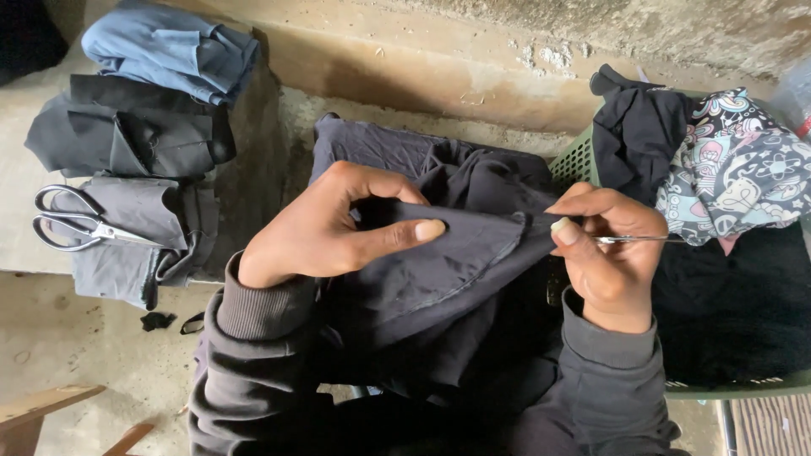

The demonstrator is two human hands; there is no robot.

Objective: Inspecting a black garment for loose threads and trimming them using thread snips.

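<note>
- A fold of the dark grey garment [456,253] is pinched by the left hand [325,224], thumb laid flat along the top of the cloth and the fingers curled in behind it
- A thin metal tool [638,239], too slender to be told as a needle or a small blade, is clenched between thumb and fingers of the right hand [612,253], its point set at the seam of the same fold
- The garment is held stretched between the two hands over the lap, its far end draped toward the concrete ledge [405,67]
- Just beside the right hand, a green plastic basket [574,160] is filled with black cloth [638,135] and a patterned fabric [739,169] lying over its far rim
- At the left edge of the ledge, three folded garments are stacked in a row: a blue one [169,46] farthest, a black one [127,131] in the middle, a grey one [135,245] nearest
- A pair of scissors [80,224] is laid on the grey folded garment, handles toward the left
- Small dark scraps [158,320] are seen on the floor below that stack
</note>
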